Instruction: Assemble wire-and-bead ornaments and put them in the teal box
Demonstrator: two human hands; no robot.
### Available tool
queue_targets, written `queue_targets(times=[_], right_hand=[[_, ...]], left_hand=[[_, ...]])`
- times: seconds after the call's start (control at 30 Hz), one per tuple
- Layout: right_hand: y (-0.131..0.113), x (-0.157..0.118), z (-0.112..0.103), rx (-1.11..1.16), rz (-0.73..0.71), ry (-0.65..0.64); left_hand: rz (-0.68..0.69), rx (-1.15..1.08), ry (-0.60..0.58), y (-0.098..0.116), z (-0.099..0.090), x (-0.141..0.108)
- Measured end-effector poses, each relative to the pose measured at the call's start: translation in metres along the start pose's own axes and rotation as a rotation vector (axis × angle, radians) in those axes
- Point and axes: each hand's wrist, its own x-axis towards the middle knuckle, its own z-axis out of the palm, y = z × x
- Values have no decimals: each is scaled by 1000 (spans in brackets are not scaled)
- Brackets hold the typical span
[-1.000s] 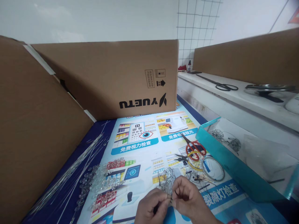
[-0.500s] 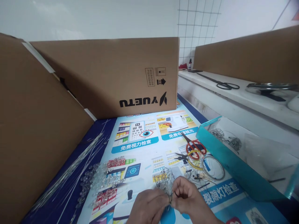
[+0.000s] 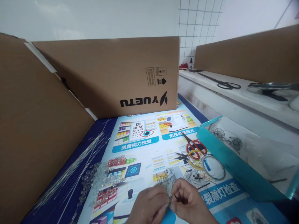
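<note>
My left hand (image 3: 148, 203) is closed, its fingertips pinching the lower end of a thin-wire openwork piece (image 3: 166, 179). Right beside it, my right hand (image 3: 189, 200) is closed in a pinch on a short dark wire (image 3: 176, 196). The fingertips of both hands nearly meet, and they hide the spot where the wires come together. Beyond my right hand lie wire scraps (image 3: 198, 176), yellow-handled pliers (image 3: 193, 160), red-handled scissors (image 3: 195, 149) and a coil of wire (image 3: 213, 168).
Clear beads (image 3: 105, 177) are spread at the left, near long straight wires (image 3: 77, 168). An open teal box (image 3: 233, 168) with wire balls stands at the right. A cardboard box (image 3: 105, 74) walls off the back and left. Large black scissors (image 3: 224, 84) lie on the white ledge.
Both hands stay together at the same place, with only small finger movements. The openwork wire piece has shifted slightly to the right and lower.
</note>
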Motion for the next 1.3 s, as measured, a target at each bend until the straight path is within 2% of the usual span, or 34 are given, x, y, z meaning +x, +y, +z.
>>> queue_targets(times=[0.1, 0.2, 0.43, 0.5, 0.7, 0.87, 1.07, 1.3], right_hand=[[-6, -1, 1, -118, -15, 22], [-12, -4, 1, -358, -94, 39], [-12, -7, -2, -848, -554, 113], [-12, -7, -2, -889, -609, 120], [-13, -8, -3, -902, -616, 61], [-11, -7, -3, -950, -695, 70], [-6, -6, -3, -1046, -781, 162], [-7, -6, -4, -1246, -984, 213]], left_hand=[[-36, -110, 16, 2, -2, 3], [-45, -129, 23, 3, -2, 4], [-18, -60, 59, 1, 3, 0], [-32, -51, 73, 0, 5, -4], [-163, -119, 112, -4, 11, -14], [-235, -108, 108, -4, 16, -18], [-174, 3, 75, -3, 17, -16], [-151, 49, -7, 1, 11, -8]])
